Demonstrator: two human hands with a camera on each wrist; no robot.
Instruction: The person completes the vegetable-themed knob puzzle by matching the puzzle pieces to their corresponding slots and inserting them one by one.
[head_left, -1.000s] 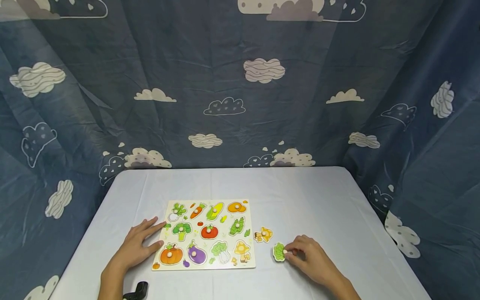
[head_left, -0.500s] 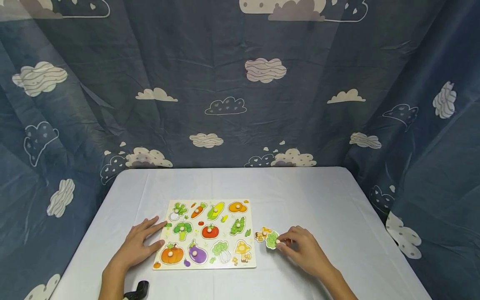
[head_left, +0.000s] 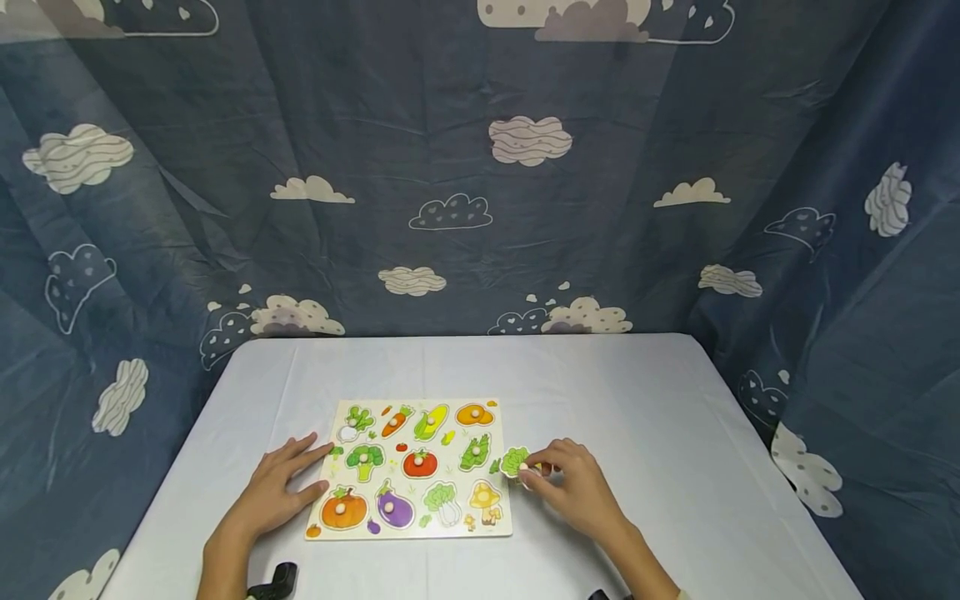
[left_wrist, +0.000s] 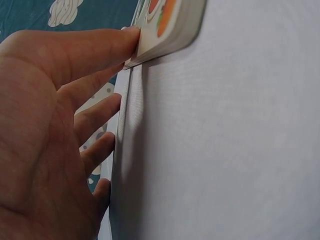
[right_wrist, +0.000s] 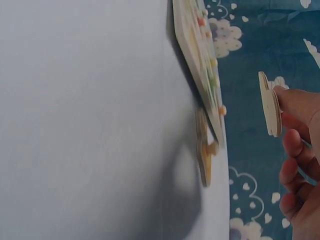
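Observation:
A wooden vegetable puzzle board [head_left: 420, 533] lies on the white table. My left hand [head_left: 272, 490] has its fingers spread at the board's left edge; in the left wrist view the thumb [left_wrist: 95, 47] touches the board's corner. My right hand [head_left: 576, 486] pinches a green leafy-vegetable puzzle piece [head_left: 513, 461] by its knob, overlapping the board's right edge in the head view. The right wrist view shows this piece's plain wooden back, raised above the table. A mushroom puzzle piece [right_wrist: 204, 150] lies against the board's edge, mostly hidden in the head view.
Knobbed pieces such as the pumpkin [head_left: 344, 508], eggplant [head_left: 394, 507] and tomato [head_left: 420, 463] sit in the board. A printed leafy vegetable [head_left: 442, 502] and printed mushroom [head_left: 486, 502] show no knobs. A cloud-patterned dark blue cloth [head_left: 450, 108] hangs behind the table.
My right hand has carried the leafy-vegetable piece left and away from me, from the table past the mushroom piece to the board's right edge. The left hand stays in place.

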